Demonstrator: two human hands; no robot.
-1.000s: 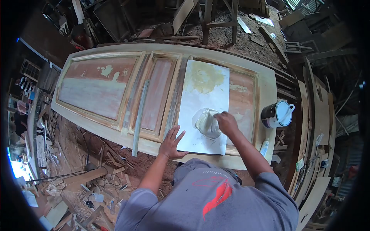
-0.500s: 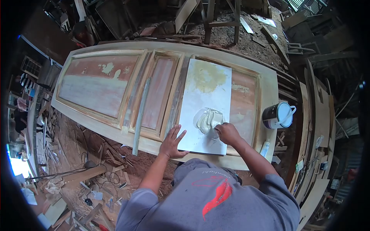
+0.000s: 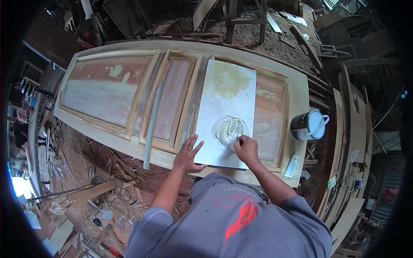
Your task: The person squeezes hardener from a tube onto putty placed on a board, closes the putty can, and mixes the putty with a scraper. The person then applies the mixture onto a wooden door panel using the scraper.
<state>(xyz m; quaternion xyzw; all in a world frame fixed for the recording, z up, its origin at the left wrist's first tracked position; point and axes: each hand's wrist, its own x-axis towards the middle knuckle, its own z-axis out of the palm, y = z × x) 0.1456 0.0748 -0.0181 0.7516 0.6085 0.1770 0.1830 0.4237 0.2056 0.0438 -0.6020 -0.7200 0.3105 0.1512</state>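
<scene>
A white board (image 3: 234, 105) lies across a panelled wooden door (image 3: 103, 101). On it sits a swirled pool of creamy paste (image 3: 230, 130), with a dried yellowish smear (image 3: 230, 79) toward the far end. My right hand (image 3: 247, 150) is closed at the near right edge of the paste; whatever it grips is too hidden to name. With fingers spread, my left hand (image 3: 187, 157) rests at the board's near left corner and the door's edge.
A paint can (image 3: 309, 125) with a pale lid or top stands on the door's right end, near a white tube (image 3: 291, 165). A thin wooden strip (image 3: 153, 124) lies across the door. Scrap wood (image 3: 92, 191) and cables litter the floor. People (image 3: 26, 90) are at far left.
My right hand has moved slightly left and toward me, and the paste's swirls have a new shape. My left hand stays at the board's corner. The whole view has shifted a little.
</scene>
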